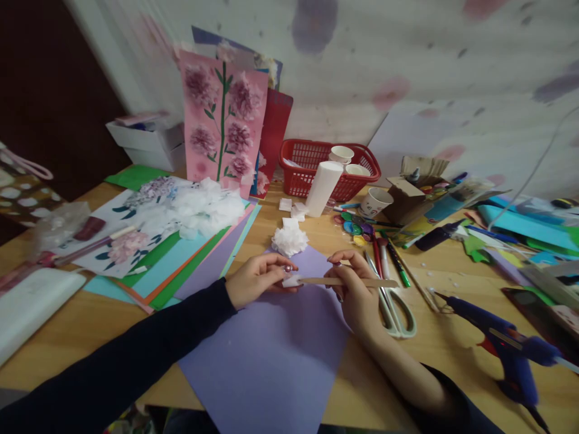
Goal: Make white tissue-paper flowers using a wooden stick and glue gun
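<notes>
Over a purple sheet (271,349), my left hand (260,278) pinches a small white piece (292,281) at its fingertips. My right hand (357,292) holds a flat wooden stick (353,281), whose left end touches or overlaps the white piece. Just beyond both hands, a fluffy white paper flower (289,241) rests at the sheet's far edge. Small white squares (297,211) lie behind the flower, beside an upright white roll (324,188).
White-handled scissors (398,313) lie beside my right hand, with a blue glue gun (502,337) farther right. Colored sheets (167,271) and white tissue (203,208) cover the left. At the back stand a red basket (294,178), a paper cup (376,202) and a pink flower picture (221,120).
</notes>
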